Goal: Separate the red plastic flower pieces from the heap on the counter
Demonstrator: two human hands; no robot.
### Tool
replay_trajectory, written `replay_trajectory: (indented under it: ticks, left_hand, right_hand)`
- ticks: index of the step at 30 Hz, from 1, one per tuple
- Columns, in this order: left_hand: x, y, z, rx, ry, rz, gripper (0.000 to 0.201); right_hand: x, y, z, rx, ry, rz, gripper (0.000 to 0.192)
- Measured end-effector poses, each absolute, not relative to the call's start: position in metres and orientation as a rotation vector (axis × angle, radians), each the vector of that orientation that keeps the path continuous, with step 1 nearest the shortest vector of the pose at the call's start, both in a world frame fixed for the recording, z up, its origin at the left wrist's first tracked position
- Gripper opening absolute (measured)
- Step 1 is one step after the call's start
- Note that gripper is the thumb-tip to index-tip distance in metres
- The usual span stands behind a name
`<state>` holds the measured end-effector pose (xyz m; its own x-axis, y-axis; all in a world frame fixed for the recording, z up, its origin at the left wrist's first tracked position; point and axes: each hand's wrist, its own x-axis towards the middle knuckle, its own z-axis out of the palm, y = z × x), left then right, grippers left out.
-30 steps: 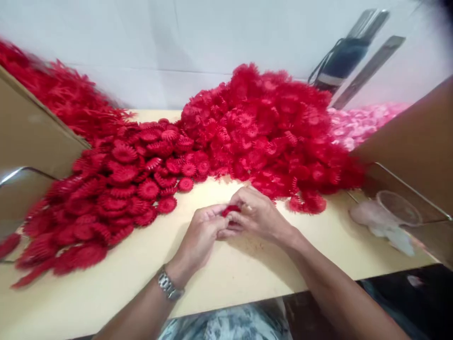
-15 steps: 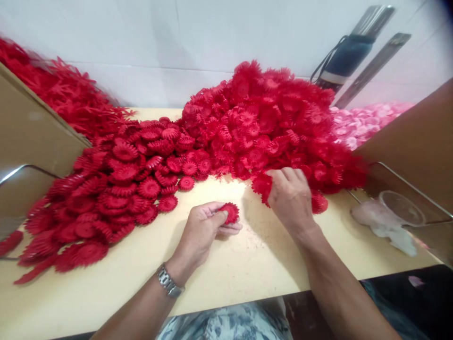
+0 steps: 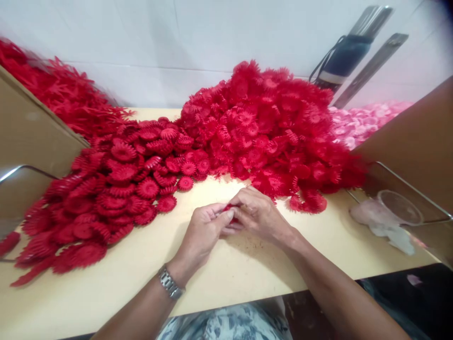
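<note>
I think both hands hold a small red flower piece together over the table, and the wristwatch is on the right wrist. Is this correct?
Not quite. The wristwatch is on the left wrist, as the head view shows. The rest stands: the left hand and the right hand hold a small red flower piece together over the table.

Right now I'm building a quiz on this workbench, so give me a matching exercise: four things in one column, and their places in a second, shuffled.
Things:
1. pink petals
2. wristwatch
3. clear plastic cup
4. small red flower piece

Places:
A. between the fingertips of the left hand and right hand
B. far right, behind the tall red flower pile
C. on the left wrist
D. at the right end of the table, on its side

Pairs: 1-B, 2-C, 3-D, 4-A
</note>
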<state>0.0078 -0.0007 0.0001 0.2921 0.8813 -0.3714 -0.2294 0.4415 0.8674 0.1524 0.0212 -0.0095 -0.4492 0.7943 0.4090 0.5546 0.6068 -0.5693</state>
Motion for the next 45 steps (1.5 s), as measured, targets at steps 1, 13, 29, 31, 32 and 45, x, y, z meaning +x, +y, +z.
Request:
replay_trajectory:
  ticks: [1, 13, 29, 31, 32, 45]
  left_hand:
    - [0.008, -0.001, 0.000, 0.796, 1.032, 0.856, 0.013]
    - [0.006, 0.000, 0.003, 0.772, 1.166, 0.865, 0.011]
    - [0.006, -0.001, 0.004, 0.773, 0.949, 0.858, 0.018]
    - [0.008, -0.001, 0.004, 0.782, 1.018, 0.866, 0.013]
    - [0.008, -0.001, 0.003, 0.789, 1.046, 0.870, 0.012]
    - [0.005, 0.001, 0.003, 0.762, 1.145, 0.836, 0.011]
  right_hand:
    - [0.153, 0.021, -0.010, -1.043, -2.165, 0.481, 0.012]
    - [0.179, 0.029, -0.010, -1.408, -2.066, -0.520, 0.020]
    - [0.149, 0.020, -0.006, -1.156, -2.088, 0.616, 0.008]
    - [0.151, 0.020, -0.007, -1.137, -2.061, 0.657, 0.009]
    - [0.151, 0.020, -0.008, -1.129, -2.061, 0.650, 0.010]
    - [0.195, 0.034, -0.008, -1.596, -1.938, -0.602, 0.022]
